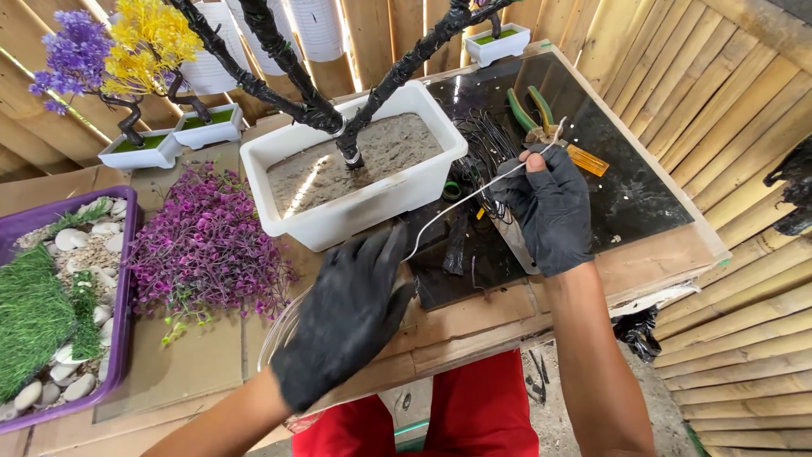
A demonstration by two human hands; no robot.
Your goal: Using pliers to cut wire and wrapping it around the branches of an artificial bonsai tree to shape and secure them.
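Head view
Left hand (342, 317): black glove, lying flat over the cardboard top, fingers (385, 254) drawn loosely together at the tips, where one end of the wire runs under them; whether they truly pinch it, I cannot tell.
Right hand (550, 207): black glove, raised over the dark board, thumb and forefinger nipped shut on the far end of the wire; the other fingers curled in.
Wire (452, 211): thin, pale, stretched in a slack line between the two hands, passing just in front of the planter's near corner.
Wire coil (279, 334): pale loops showing under and left of the left hand, at the table edge.
Planter (359, 207): white, oblong, filled with grey sand; black-wrapped branches (279, 51) stand in it.
Pliers (537, 118): green handles, lying on the dark board (643, 195) just beyond the right hand, beside an orange-handled tool (588, 161).
Black wires (486, 140): a tangle on the board between planter and right hand.
Purple foliage (207, 245): heaped on the cardboard left of the planter.
Purple tray (127, 322): far left, holding green turf and white pebbles.
Small trees (139, 51): purple and yellow, in little white pots at the back left.
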